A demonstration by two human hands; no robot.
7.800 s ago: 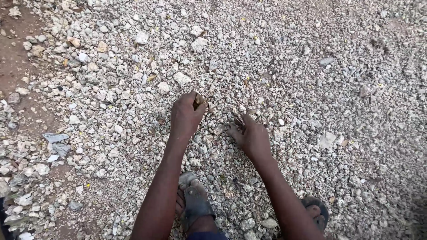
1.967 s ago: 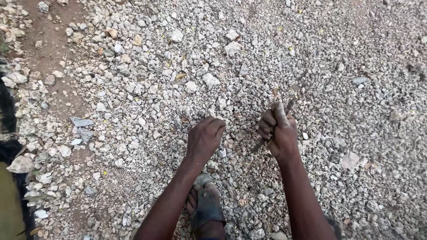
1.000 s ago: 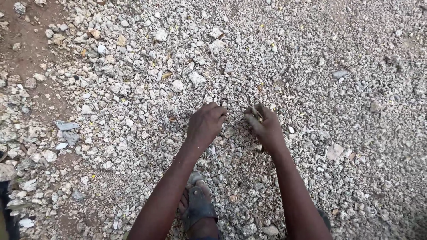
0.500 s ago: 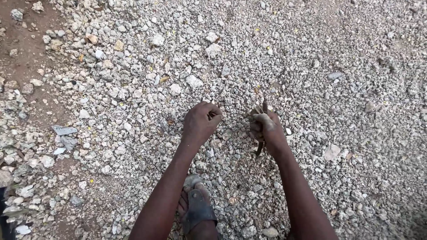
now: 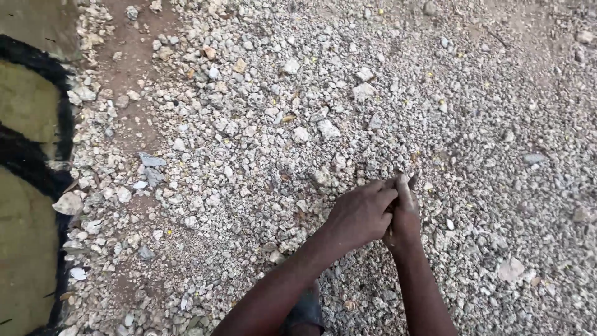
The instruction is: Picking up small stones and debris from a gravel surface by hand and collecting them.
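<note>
**Both hands joined over gravel, thin stick-like pieces pinched between them**

Obs. 1: View looks straight down on a spread of pale crushed gravel (image 5: 261, 124). A strip of bare brown soil (image 5: 134, 68) runs along the gravel's left margin; further left, a yellowish painted surface with a thick black curved band (image 5: 28, 186).

Obs. 2: Left hand (image 5: 360, 214) and right hand (image 5: 404, 218) are touching, held close above the stones. Left hand lies partly over the right, its fingers (image 5: 382, 190) curled and pressed together against the right hand. Right-hand fingers are closed, extended up and away from the body.

Obs. 3: A small dark tip (image 5: 411, 180), apparently a twig or a small bundle of them, sticks out just past the right fingertips. It appears pinched between the two hands; most of its length is hidden inside the grip, so its exact kind cannot be confirmed.

Obs. 4 (key relation): The twig's long axis runs along the right fingers, pointing away from the person, roughly in line with the right forearm. The right hand carries it; the left closes in from the left side, equally near.

Obs. 5: A dark sandal (image 5: 305, 311) shows at the bottom edge, between the forearms.
</note>
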